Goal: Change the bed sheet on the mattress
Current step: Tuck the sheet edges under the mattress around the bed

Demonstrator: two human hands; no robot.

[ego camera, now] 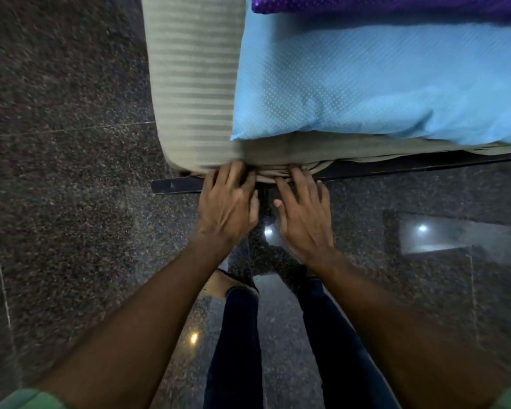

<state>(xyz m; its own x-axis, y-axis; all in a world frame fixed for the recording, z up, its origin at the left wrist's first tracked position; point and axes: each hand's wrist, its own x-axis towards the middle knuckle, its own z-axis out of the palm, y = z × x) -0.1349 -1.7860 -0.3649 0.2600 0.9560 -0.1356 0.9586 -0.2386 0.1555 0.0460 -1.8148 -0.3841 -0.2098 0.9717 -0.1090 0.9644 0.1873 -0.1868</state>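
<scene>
Head view, looking straight down past 2 bare forearms to the corner of a bed. The beige striped bed sheet (192, 84) covers the mattress (278, 152), running over its top and down the near side, with a bunch of folds gathered at the lower edge near the corner. The left hand (227, 202) rests on that gathered edge just beside the corner, fingers spread and bent at the tips, pressing into the fabric where mattress meets frame; whether its grip pinches cloth or only pushes it cannot be told, as the frame is blurred there. The right hand (304, 208) lies just beside it, fingers straighter and fanned, tips on the bunched folds, thumb held apart; its grip looks wide, pressing rather than clasping. A dark bed frame rail (177, 184) juts out beneath the mattress. On the sheet lies a light blue dotted pillow (366, 84), and behind it a purple dotted cloth (381, 4). Below, dark trousers (236, 349) stand on a speckled, glossy stone floor (56, 172).
</scene>
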